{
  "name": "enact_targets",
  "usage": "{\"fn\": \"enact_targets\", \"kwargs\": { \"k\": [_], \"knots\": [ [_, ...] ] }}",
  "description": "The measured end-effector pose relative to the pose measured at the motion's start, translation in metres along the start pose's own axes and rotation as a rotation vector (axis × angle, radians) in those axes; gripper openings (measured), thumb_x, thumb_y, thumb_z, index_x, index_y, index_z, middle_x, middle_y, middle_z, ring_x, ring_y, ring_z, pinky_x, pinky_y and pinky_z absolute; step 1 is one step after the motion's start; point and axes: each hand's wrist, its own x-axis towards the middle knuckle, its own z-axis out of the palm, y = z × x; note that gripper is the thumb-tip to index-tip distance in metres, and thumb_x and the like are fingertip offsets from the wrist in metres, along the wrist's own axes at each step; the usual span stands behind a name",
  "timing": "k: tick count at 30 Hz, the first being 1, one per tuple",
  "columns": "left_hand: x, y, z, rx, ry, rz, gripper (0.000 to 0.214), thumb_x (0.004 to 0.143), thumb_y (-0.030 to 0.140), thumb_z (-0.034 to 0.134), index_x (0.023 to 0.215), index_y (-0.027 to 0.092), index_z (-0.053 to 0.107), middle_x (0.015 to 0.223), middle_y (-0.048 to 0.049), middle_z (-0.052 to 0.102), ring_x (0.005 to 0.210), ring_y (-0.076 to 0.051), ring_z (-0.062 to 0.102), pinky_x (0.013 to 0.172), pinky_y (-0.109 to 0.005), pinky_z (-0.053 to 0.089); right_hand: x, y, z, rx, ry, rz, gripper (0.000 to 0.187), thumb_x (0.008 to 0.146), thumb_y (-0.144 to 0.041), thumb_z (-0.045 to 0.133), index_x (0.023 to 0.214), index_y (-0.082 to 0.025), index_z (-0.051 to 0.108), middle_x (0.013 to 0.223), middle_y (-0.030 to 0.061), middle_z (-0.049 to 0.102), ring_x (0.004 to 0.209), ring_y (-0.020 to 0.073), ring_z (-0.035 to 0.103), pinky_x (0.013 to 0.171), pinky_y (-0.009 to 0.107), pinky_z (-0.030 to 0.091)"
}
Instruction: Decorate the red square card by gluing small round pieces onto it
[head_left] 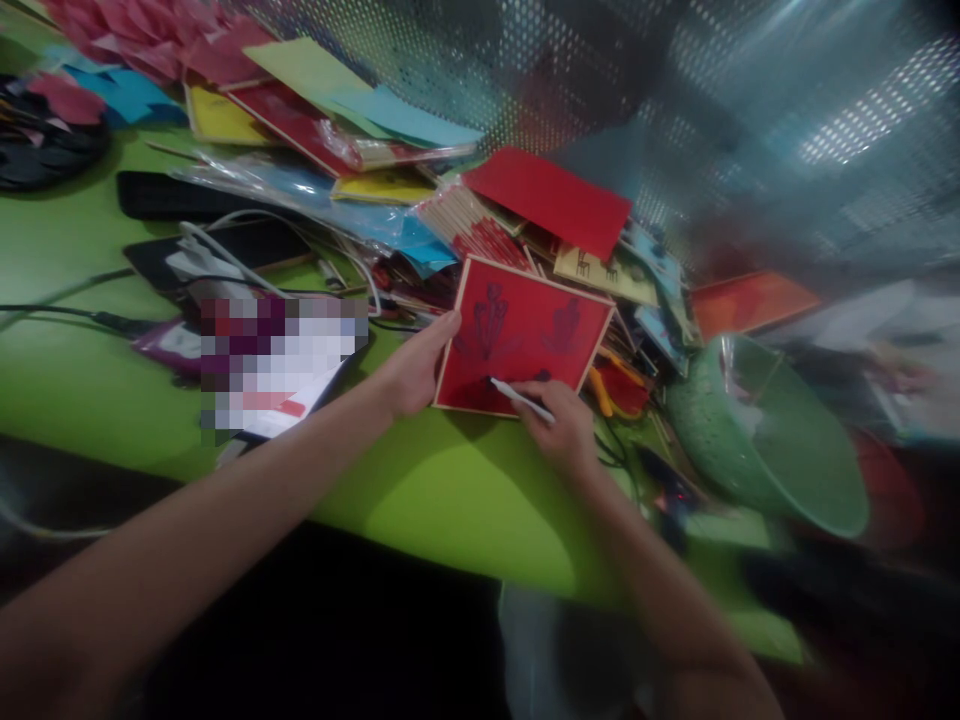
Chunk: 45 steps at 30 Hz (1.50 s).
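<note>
A red panel (525, 330) with a pale wooden edge is tilted up over the table, with dark flower-like drawings on its face. My left hand (420, 362) grips its left edge, thumb on the front and the other fingers hidden behind. Between the fingers of my right hand (559, 425) is a white marker pen (529, 400), its dark tip at the lower part of the red face. Whether the tip touches the surface, I cannot tell.
Behind the panel lie stacked coloured papers, a red sheet (551, 198) and bundled sticks (472, 225). A green bowl (697, 420) stands right, near orange-handled scissors (600, 390). At left are a partly blurred-out phone (330, 385), cables and a black tray (45, 150) on the green table (67, 375).
</note>
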Motion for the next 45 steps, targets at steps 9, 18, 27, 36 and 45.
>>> {"fn": "enact_targets", "kwargs": {
  "k": [9,18,27,36,45],
  "knots": [
    [0.0000,0.0001,-0.0015,0.045,-0.014,-0.001,0.044,0.102,0.035,0.043,0.138,0.017,0.059,0.132,-0.0158,0.068,0.123,-0.033,0.064,0.109,-0.053,0.049,0.0010,-0.0009,-0.0006,-0.005,0.012,-0.041,0.016,0.096,-0.026,0.062,0.105,-0.021,0.073,0.090,0.0048,0.076,0.083,0.0179,0.069,0.075,0.030,0.053],
    [-0.0027,0.0008,0.0038,0.045,0.016,-0.003,0.045,0.103,0.035,0.040,0.139,0.016,0.059,0.129,-0.0148,0.070,0.123,-0.032,0.065,0.107,-0.052,0.051,0.0011,-0.0008,0.0003,-0.011,0.001,-0.032,0.016,0.096,-0.028,0.062,0.105,-0.022,0.073,0.090,0.0045,0.076,0.082,0.0185,0.069,0.074,0.031,0.053],
    [-0.0021,0.0014,0.0038,0.041,0.012,0.006,0.043,0.103,0.032,0.041,0.137,0.015,0.060,0.129,-0.0151,0.070,0.122,-0.032,0.065,0.107,-0.052,0.052,0.0006,-0.0013,0.0005,-0.010,0.014,-0.020,0.016,0.096,-0.028,0.062,0.104,-0.021,0.073,0.089,0.0051,0.076,0.082,0.0184,0.069,0.074,0.030,0.052],
    [-0.0004,0.0001,0.0025,0.034,0.020,0.012,0.045,0.103,0.033,0.041,0.140,0.016,0.058,0.128,-0.0149,0.071,0.117,-0.031,0.068,0.104,-0.050,0.054,0.0004,-0.0006,0.0019,-0.020,-0.021,-0.029,0.017,0.096,-0.031,0.061,0.104,-0.022,0.074,0.088,0.0048,0.077,0.079,0.0185,0.068,0.072,0.032,0.052],
    [-0.0023,0.0008,0.0048,0.052,0.032,0.012,0.044,0.103,0.032,0.040,0.138,0.015,0.059,0.129,-0.0148,0.070,0.121,-0.031,0.066,0.106,-0.050,0.052,0.0011,-0.0022,0.0003,-0.012,-0.004,-0.051,0.016,0.096,-0.028,0.062,0.104,-0.021,0.074,0.087,0.0046,0.076,0.078,0.0176,0.068,0.072,0.030,0.051]
  ]
}}
